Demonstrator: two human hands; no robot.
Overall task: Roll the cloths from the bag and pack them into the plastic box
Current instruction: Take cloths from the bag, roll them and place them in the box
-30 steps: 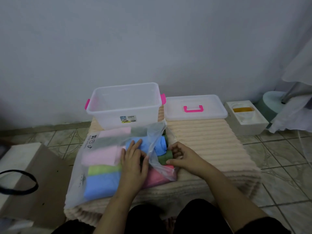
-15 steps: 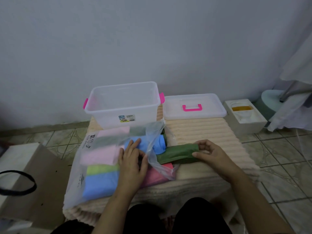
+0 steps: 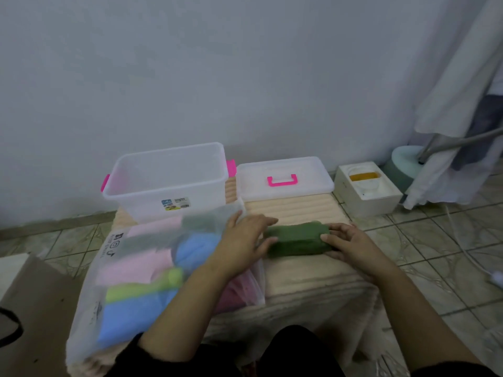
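Both hands hold the dark green bunched cloth on the beige ribbed mat: left hand rests with relaxed fingers on its left end, right hand curls around its right end. Its long axis runs left to right. Beside it, the clear plastic bag holds pink, blue and lime cloths. Behind, the clear plastic box with pink latches stands empty.

Plastic box far left, top open, nothing above rim. Lid lies flat just right of it, far side. Ribbed cream mat bare btwn lid & green cloth. Bag of cloths fills near-left half, touching box's near wall.
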